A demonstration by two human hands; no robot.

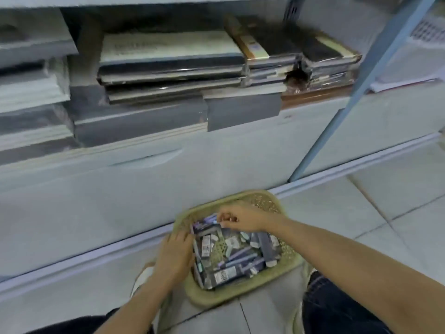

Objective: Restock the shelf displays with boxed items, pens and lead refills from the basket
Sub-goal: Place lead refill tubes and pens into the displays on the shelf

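A seemingly light, stiff box (204, 224) at the basket's (212, 300) eleven o'clock is pinched endwise by the right hand (237, 219); the left hand (174, 254) is rested flat at nine.

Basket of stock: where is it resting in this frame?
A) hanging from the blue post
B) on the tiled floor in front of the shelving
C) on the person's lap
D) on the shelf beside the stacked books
B: the basket sits on the floor tiles below the shelving, with the right hand pinching a boxed item in it.
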